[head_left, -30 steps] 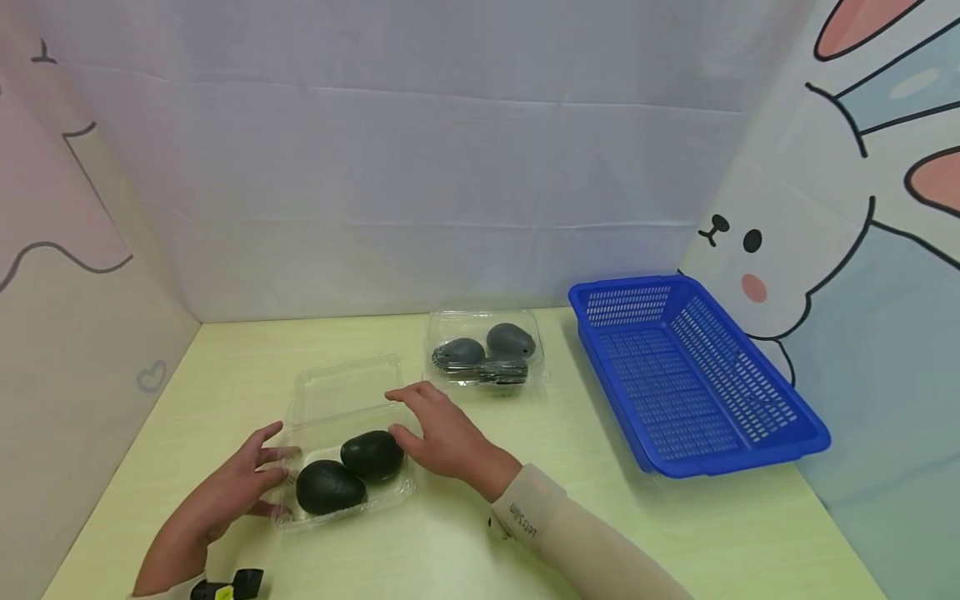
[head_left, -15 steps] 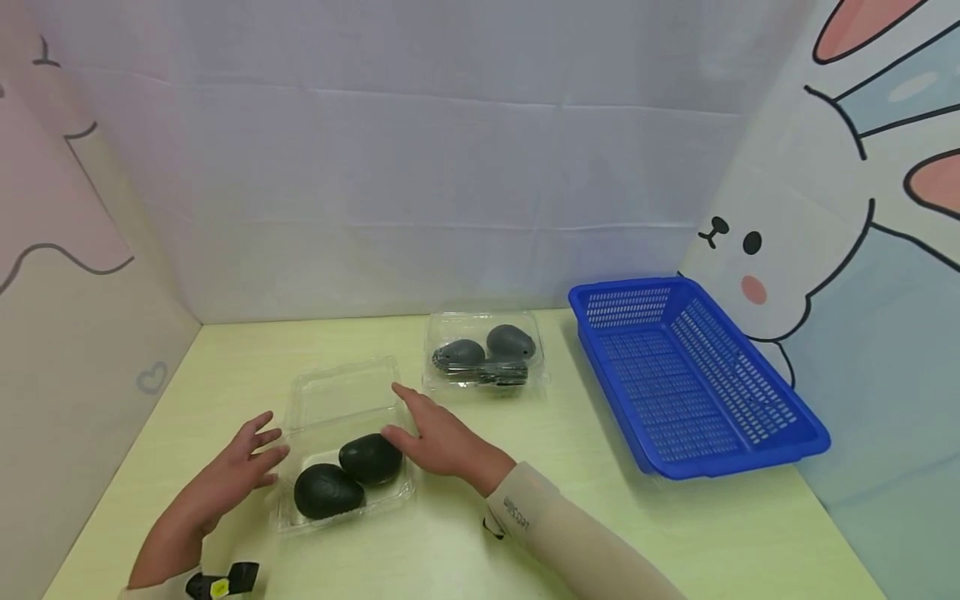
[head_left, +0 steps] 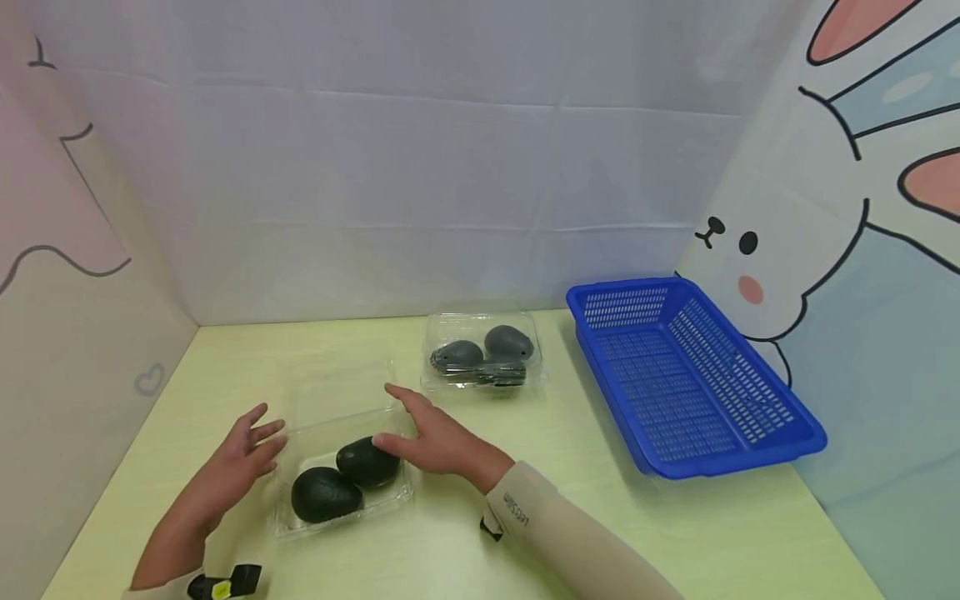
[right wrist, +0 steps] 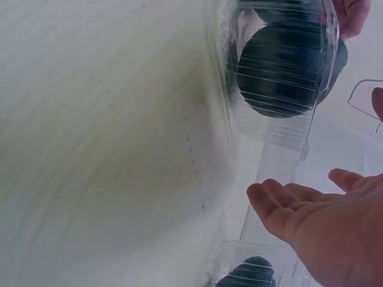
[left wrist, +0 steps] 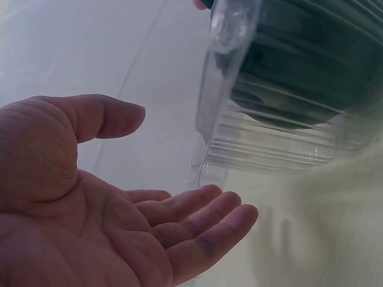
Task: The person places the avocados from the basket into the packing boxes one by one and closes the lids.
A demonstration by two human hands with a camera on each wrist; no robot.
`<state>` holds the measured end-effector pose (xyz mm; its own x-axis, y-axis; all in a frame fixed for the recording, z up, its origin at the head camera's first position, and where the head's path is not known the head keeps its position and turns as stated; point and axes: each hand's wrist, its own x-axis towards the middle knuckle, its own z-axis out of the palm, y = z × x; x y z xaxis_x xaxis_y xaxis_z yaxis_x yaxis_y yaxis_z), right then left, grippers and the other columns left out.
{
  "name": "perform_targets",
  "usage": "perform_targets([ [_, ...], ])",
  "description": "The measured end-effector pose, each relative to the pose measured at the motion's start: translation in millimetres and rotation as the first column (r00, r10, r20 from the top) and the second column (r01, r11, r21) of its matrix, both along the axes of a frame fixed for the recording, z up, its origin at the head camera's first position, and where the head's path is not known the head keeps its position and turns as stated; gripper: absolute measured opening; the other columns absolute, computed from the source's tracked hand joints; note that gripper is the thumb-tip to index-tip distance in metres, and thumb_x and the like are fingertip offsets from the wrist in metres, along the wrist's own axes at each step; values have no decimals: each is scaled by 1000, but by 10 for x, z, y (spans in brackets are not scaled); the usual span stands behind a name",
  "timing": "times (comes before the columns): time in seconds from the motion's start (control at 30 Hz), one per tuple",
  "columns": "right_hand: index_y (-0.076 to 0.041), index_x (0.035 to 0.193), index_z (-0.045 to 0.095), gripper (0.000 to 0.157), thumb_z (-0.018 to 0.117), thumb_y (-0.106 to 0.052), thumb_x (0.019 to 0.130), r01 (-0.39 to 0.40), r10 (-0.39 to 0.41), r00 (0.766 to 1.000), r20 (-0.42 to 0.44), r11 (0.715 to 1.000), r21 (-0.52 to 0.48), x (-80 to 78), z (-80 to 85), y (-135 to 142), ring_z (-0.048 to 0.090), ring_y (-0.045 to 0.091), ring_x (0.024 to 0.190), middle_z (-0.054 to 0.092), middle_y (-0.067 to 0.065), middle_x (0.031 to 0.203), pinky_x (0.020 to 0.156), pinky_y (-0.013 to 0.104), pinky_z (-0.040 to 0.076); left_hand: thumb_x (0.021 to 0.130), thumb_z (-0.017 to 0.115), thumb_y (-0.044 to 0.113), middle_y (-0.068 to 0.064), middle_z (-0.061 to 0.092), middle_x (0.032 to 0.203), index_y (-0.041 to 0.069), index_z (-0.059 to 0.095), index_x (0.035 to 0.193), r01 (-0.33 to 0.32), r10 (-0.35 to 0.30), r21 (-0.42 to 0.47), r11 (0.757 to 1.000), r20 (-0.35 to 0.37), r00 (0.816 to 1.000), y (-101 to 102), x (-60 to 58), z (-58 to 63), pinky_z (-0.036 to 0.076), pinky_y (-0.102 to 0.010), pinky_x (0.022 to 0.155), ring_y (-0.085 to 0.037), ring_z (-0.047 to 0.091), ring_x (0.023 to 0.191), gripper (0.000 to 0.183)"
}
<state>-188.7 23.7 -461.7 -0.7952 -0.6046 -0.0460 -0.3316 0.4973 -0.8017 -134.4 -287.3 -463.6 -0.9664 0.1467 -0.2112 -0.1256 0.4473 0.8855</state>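
Observation:
A clear plastic clamshell box (head_left: 300, 442) lies with its lid folded back on the table at left front, two dark green avocados (head_left: 327, 495) inside. Beside its left wall is my left hand (head_left: 240, 462), fingers spread and loosely bent; the left wrist view has the palm (left wrist: 114, 233) a little away from the ribbed wall. My right hand (head_left: 438, 437) hovers at the box's right side, its thumb overlapping the farther avocado (head_left: 367, 461) in the head view. The right wrist view finds that hand's fingers extended, holding nothing, below the box wall (right wrist: 278, 134).
Farther back stands a second clear clamshell box (head_left: 480, 320), its lid down over two avocados (head_left: 509, 342) that look grey through the plastic. A blue perforated basket (head_left: 690, 383) sits at the right. A white cloth wall (head_left: 375, 192) closes off the table's back.
My left hand has come off the box's left wall, moving slightly left and away from me. The right hand has shifted a little left, its thumb now over the farther avocado.

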Motion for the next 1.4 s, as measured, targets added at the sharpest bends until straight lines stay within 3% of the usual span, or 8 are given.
perform_targets([
  [0.1, -26, 166, 23, 80, 62, -51, 101, -6, 6, 1000, 6, 999, -39, 14, 6, 10, 35, 24, 149, 27, -2, 167, 117, 46, 35, 113, 44, 28, -41, 22, 158, -8, -11, 159, -13, 13, 5, 1000, -31, 999, -6, 19, 3, 52, -45, 99, -56, 41, 137, 80],
  [0.33, -32, 166, 19, 84, 67, -46, 99, -10, 13, 1000, 26, 990, -139, 47, -10, 38, 35, 29, 148, 21, -5, 168, 113, 50, 39, 112, 45, 28, -38, 29, 157, -8, -7, 159, -36, 37, 7, 999, -81, 996, -3, 43, 7, 49, -16, 88, -49, 45, 135, 79],
  [0.67, -31, 167, 9, 93, 71, -40, 98, 51, -43, 998, 39, 968, -245, 48, -8, 26, 42, 28, 144, 34, 8, 161, 113, 55, 37, 112, 47, 21, -36, 34, 153, -1, 3, 163, -28, 31, 15, 999, -186, 982, -11, 62, -20, 45, -10, 85, -48, 44, 133, 71],
  [0.9, -31, 167, 8, 93, 71, -40, 97, 78, -78, 997, 10, 970, -228, 38, 29, 53, 46, 31, 138, 39, 13, 153, 109, 55, 41, 116, 27, 28, -32, 37, 155, 1, 21, 160, 26, 2, 94, 995, -284, 959, -36, 73, 17, 41, -9, 94, 4, 43, 131, 53],
  [1.1, -32, 166, 18, 84, 69, -35, 99, 65, -78, 995, -59, 977, -202, 57, 29, 82, 47, 33, 138, 41, 13, 151, 108, 54, 43, 113, 1, 38, -40, 35, 153, -12, 25, 154, 75, -31, 124, 989, -325, 945, -63, 88, 37, 42, -10, 96, 16, 41, 127, 69],
  [1.17, -32, 165, 21, 81, 68, -36, 100, 63, -77, 995, -67, 979, -195, 79, 39, 97, 46, 31, 139, 41, 12, 152, 109, 53, 43, 112, 0, 40, -35, 39, 154, -13, 26, 152, 66, -23, 123, 990, -325, 945, -68, 98, 36, 42, -9, 95, 17, 41, 126, 72],
  [1.33, -32, 162, 28, 72, 65, -41, 101, 55, -69, 996, -64, 977, -204, 153, 47, 143, 44, 27, 141, 40, 7, 157, 110, 53, 41, 112, 0, 40, 5, 51, 150, -8, 33, 146, 58, -10, 133, 989, -340, 940, -91, 131, 1, 41, -8, 95, 15, 43, 128, 67],
  [1.4, -32, 161, 31, 68, 63, -45, 102, 49, -63, 996, -64, 978, -204, 183, 37, 167, 43, 25, 141, 40, 2, 158, 111, 52, 40, 112, 0, 40, 4, 50, 151, -6, 35, 143, 69, -16, 143, 987, -344, 939, -106, 142, -22, 41, -8, 96, 14, 43, 128, 66],
])
